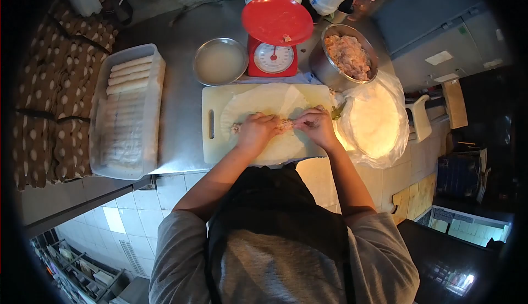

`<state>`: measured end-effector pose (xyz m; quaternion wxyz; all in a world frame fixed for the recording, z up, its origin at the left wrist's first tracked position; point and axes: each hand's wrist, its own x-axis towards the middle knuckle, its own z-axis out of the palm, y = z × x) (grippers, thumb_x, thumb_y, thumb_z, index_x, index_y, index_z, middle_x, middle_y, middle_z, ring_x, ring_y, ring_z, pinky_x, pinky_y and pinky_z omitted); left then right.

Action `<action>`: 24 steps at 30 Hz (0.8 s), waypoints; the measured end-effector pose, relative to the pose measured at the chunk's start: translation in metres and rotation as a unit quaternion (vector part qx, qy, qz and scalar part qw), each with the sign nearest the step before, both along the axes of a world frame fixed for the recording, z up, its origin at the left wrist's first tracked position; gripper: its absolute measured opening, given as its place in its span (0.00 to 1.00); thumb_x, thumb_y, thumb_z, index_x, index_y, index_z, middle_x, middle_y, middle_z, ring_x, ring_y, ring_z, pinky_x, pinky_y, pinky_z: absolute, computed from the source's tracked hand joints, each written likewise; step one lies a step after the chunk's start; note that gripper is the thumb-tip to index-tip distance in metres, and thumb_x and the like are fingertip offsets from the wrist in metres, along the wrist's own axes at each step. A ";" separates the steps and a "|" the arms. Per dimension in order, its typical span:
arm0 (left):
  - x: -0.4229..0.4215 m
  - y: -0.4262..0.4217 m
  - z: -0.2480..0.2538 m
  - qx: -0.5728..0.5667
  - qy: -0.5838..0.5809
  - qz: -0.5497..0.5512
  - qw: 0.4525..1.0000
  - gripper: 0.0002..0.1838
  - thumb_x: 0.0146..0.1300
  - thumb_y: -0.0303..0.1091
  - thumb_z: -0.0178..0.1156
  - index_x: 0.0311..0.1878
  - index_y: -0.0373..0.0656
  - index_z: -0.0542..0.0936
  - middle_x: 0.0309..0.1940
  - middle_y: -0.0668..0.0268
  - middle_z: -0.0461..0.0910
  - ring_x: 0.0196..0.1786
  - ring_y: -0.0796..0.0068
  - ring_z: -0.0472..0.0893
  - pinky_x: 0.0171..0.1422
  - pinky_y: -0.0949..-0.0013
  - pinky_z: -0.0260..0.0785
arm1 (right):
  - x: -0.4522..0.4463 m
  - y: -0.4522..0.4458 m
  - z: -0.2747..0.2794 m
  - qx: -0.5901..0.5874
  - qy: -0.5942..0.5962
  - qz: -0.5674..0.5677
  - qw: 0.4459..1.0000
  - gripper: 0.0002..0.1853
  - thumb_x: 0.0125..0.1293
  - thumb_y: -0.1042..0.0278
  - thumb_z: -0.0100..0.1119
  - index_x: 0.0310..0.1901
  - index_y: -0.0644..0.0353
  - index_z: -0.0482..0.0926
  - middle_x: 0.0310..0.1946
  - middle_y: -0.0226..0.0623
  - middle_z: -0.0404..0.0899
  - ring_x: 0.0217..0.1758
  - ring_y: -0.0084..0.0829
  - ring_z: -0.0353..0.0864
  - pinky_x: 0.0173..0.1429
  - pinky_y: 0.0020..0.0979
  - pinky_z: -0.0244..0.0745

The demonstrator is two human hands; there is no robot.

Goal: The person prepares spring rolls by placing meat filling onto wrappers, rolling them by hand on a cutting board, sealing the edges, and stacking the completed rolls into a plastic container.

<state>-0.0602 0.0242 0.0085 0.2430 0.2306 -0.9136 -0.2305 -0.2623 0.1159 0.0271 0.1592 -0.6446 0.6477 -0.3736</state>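
Observation:
A round, thin wrapper sheet (234, 108) lies on a cream cutting board (210, 150). Across it runs a narrow strip of minced meat filling (285, 124). My left hand (258, 132) is closed over the left part of this strip, its fingers together, and a bit of filling pokes out on its left side. At the strip's right end, my right hand (314, 126) pinches the filling between thumb and fingers. The palms and the undersides of the fingers are hidden.
Behind the board stand a red scale (273, 62), a bowl of whitish liquid (220, 62) and a pot of minced meat (349, 56). To the right are stacked wrappers in plastic (374, 119). A tub of finished rolls (129, 78) and egg trays (55, 95) stand left.

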 end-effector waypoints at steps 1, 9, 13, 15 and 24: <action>-0.005 0.002 0.000 -0.001 0.008 -0.001 1.000 0.18 0.48 0.37 0.68 0.44 0.44 0.83 0.39 0.66 0.84 0.40 0.66 0.80 0.48 0.64 0.72 | -0.003 0.003 0.000 -0.007 0.008 -0.003 1.000 0.09 0.42 0.69 0.75 0.29 0.53 0.87 0.25 0.27 0.80 0.29 0.29 0.76 0.43 0.30 0.68; -0.039 0.019 -0.008 -0.023 0.013 -0.002 1.000 0.16 0.48 0.34 0.67 0.44 0.45 0.83 0.34 0.66 0.80 0.42 0.65 0.78 0.48 0.63 0.72 | -0.014 0.019 -0.001 -0.009 0.016 -0.041 0.999 0.15 0.42 0.68 0.76 0.36 0.55 0.87 0.30 0.30 0.81 0.30 0.30 0.77 0.46 0.31 0.67; -0.057 0.027 -0.008 0.014 -0.004 -0.015 1.000 0.15 0.49 0.33 0.66 0.43 0.46 0.83 0.35 0.66 0.79 0.45 0.64 0.78 0.49 0.64 0.72 | -0.016 0.025 -0.005 0.002 0.034 -0.059 0.998 0.17 0.41 0.70 0.76 0.37 0.56 0.86 0.30 0.31 0.80 0.30 0.33 0.77 0.46 0.32 0.67; -0.059 0.029 -0.008 0.024 -0.015 -0.007 1.000 0.15 0.49 0.32 0.66 0.43 0.47 0.83 0.35 0.65 0.78 0.46 0.63 0.78 0.50 0.63 0.71 | -0.016 0.027 -0.006 0.007 0.056 -0.064 0.996 0.17 0.40 0.71 0.75 0.37 0.56 0.86 0.29 0.32 0.79 0.30 0.33 0.77 0.46 0.32 0.67; 0.062 -0.022 0.007 0.049 -0.068 0.038 0.996 0.18 0.50 0.33 0.68 0.47 0.45 0.82 0.40 0.63 0.79 0.49 0.59 0.76 0.55 0.59 0.69 | -0.013 0.027 -0.002 0.041 0.035 -0.078 0.995 0.16 0.42 0.76 0.74 0.37 0.56 0.86 0.28 0.32 0.76 0.31 0.32 0.76 0.42 0.33 0.70</action>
